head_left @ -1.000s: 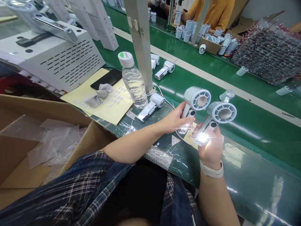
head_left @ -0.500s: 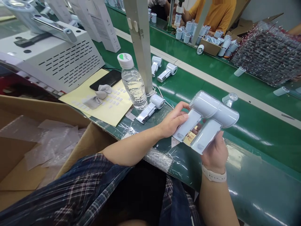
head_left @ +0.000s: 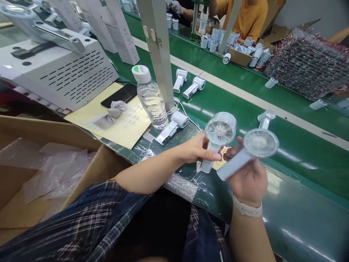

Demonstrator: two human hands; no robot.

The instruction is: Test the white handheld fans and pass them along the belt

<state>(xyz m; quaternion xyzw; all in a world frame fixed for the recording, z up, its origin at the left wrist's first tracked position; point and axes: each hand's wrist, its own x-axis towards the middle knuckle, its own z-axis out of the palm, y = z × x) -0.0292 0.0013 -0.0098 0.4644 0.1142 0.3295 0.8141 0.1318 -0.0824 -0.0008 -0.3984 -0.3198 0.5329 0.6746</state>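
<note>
My left hand [head_left: 196, 149] grips the handle of a white handheld fan [head_left: 219, 131] whose round bladed face points toward me. Just to its right, my right hand [head_left: 249, 177], with a white watch band at the wrist, holds a second white handheld fan [head_left: 257, 144] by its handle, tilted, face also toward me. Both fans hover above the near edge of the green conveyor belt [head_left: 300, 145]. A small yellow label lies on the belt under them.
A water bottle [head_left: 151, 97] stands beside a white post [head_left: 159, 51]. More fans [head_left: 172, 126] lie on the belt. A yellow sheet [head_left: 114, 123] with a phone and cloths, a white machine [head_left: 57, 69], a cardboard box [head_left: 40, 163] at left, and a co-worker's parts opposite.
Both fans were turned in my hands: first their rear faces showed, then their sides, and now their bladed fronts face me. The hands stayed over the same spot.
</note>
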